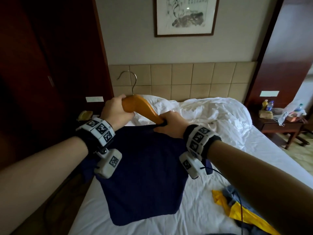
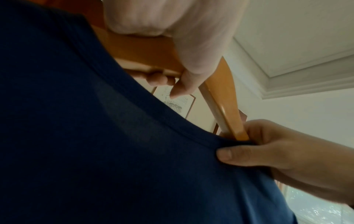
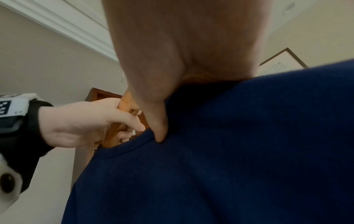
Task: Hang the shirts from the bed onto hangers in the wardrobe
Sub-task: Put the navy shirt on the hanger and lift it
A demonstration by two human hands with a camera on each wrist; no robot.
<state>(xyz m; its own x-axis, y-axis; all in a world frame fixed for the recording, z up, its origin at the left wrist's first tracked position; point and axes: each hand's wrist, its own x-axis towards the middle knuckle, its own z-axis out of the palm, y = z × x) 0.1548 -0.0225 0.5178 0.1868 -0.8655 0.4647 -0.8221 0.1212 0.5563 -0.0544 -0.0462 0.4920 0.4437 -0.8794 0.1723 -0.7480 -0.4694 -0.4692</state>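
A navy blue shirt (image 1: 145, 175) hangs in the air over the bed (image 1: 211, 192). A wooden hanger (image 1: 140, 106) with a metal hook (image 1: 130, 80) is held above it. My left hand (image 1: 116, 111) grips the hanger's middle, just under the hook. My right hand (image 1: 171, 123) pinches the shirt's collar (image 2: 191, 133) where the hanger's right arm (image 2: 226, 106) enters the neck opening. In the right wrist view the thumb (image 3: 159, 130) presses on the navy shirt (image 3: 210, 151) and the left hand (image 3: 86, 122) curls round the hanger (image 3: 124, 106).
A yellow and blue-grey pile of clothes (image 1: 237, 206) lies at the bed's near right. A rumpled white duvet (image 1: 203, 111) covers the head end. A dark wooden wardrobe (image 1: 42, 73) stands at the left. A nightstand (image 1: 279, 122) with bottles stands at the right.
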